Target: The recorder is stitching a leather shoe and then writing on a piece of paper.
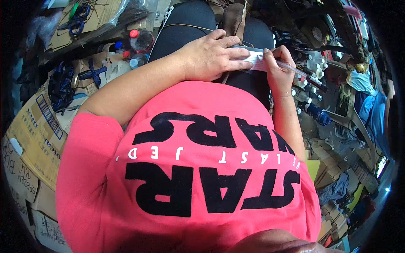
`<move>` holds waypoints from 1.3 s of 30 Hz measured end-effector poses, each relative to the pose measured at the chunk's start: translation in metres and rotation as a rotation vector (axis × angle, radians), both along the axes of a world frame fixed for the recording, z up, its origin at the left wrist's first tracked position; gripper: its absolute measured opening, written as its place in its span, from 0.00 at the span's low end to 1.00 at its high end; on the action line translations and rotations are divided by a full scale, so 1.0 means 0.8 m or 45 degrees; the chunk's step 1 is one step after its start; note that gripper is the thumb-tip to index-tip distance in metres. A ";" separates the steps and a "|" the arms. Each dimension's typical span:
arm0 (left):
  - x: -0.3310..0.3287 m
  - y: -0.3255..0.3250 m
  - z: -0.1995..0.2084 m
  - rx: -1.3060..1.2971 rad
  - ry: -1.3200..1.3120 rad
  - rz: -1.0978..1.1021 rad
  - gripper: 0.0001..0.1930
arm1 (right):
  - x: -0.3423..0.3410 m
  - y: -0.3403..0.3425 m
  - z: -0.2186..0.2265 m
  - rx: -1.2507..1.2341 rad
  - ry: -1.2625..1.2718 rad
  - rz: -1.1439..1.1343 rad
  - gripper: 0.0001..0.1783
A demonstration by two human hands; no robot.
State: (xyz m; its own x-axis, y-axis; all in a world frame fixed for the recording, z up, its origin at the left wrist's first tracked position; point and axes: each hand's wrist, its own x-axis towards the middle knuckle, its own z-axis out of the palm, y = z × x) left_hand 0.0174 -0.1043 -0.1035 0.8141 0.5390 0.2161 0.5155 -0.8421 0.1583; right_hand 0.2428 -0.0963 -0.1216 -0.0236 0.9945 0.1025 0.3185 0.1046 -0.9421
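On my lap lies a small white lined sheet or pad, partly covered by my left hand. The fingers of that hand rest across its left part and hold it; the thumb is hidden. At the right end of the paper, my right hand pinches a slim clear pen with a dark end. The pen's tip meets or nearly meets the paper, and its body slants down to the right. Dark trousers cover my legs beneath.
Bottles with red and blue caps stand left of my legs. Several small bottles crowd the right side. Cardboard boxes fill the left, with blue-handled scissors above them. Blue cloth hangs at the far right.
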 end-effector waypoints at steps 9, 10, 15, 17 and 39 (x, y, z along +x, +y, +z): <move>-0.001 0.001 -0.001 -0.007 0.034 -0.028 0.31 | 0.005 0.000 0.003 -0.044 0.109 0.011 0.13; -0.001 0.000 -0.001 -0.007 0.035 -0.025 0.31 | 0.003 0.000 0.007 -0.114 0.221 -0.011 0.13; 0.002 0.001 0.001 -0.043 0.075 -0.021 0.33 | 0.010 -0.006 0.008 -0.123 0.278 -0.026 0.14; 0.003 0.000 0.002 -0.046 0.106 -0.023 0.33 | 0.009 -0.007 0.006 -0.093 0.258 -0.026 0.14; 0.006 0.000 0.003 -0.076 0.146 -0.017 0.34 | 0.008 -0.006 0.003 -0.088 0.126 -0.032 0.13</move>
State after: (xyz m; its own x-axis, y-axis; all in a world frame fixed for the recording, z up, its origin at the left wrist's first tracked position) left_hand 0.0225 -0.1043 -0.1008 0.8387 0.5373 0.0890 0.5222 -0.8397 0.1491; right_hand 0.2489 -0.1010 -0.1195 0.0085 0.9994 0.0345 0.2251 0.0318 -0.9738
